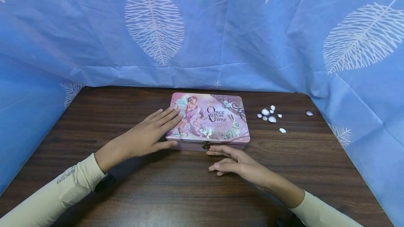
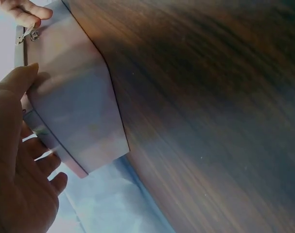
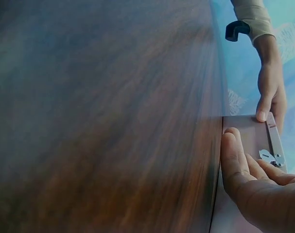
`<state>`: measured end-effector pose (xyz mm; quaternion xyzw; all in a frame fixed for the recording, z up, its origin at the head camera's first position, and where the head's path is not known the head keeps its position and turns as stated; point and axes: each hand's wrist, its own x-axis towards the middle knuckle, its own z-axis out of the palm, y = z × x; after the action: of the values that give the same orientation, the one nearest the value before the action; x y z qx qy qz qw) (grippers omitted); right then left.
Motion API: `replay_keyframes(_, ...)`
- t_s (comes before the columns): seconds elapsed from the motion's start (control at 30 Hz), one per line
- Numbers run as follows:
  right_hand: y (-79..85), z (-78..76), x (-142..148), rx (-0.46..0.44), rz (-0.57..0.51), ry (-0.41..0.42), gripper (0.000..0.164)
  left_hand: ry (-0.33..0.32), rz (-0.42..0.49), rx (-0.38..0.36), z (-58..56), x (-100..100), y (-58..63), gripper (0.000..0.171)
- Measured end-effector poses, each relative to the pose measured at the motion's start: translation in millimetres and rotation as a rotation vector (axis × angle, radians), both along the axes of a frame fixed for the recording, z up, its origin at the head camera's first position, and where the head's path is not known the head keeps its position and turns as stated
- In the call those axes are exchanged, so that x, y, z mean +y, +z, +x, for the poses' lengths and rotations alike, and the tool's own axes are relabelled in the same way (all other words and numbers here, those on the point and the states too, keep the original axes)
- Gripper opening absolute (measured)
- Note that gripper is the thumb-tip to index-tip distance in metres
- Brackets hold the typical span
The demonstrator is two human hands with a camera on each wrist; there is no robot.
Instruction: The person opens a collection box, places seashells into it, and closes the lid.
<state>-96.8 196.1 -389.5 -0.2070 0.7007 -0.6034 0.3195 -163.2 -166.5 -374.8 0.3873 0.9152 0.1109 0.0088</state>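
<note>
A pink tin box point(image 1: 217, 129) with a fairy, a rabbit and the words "Once Upon A Time" on its lid lies on the table, lid down. My left hand point(image 1: 146, 134) rests on the lid's left side with straight fingers, its thumb along the front edge. In the right wrist view a small metal clasp point(image 3: 267, 156) shows on the box's front, its flap standing out from the wall. My right hand point(image 1: 243, 165) is in front of the box, palm turned inward. Its loosely bent fingertips are right at the clasp, and nothing is held between them.
Several small white and pale purple seashells point(image 1: 272, 119) lie in a loose group right of the box, with one shell point(image 1: 309, 113) farther right. Blue cloth point(image 1: 202, 38) with white leaf prints hangs behind and beside the dark wooden table point(image 1: 164, 195).
</note>
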Motion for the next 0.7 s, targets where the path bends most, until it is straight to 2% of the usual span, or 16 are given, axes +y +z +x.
replay_keyframes(0.23,1.1,0.7,2.7,-0.007,-0.015,0.002,0.069,-0.005,-0.017,0.045,-1.2,-0.8,3.1,0.087)
replay_keyframes(0.7,4.8,5.7,8.6,0.046,0.019,-0.017,0.066,-0.01,0.013,0.051,-1.4,-2.6,1.9,0.085)
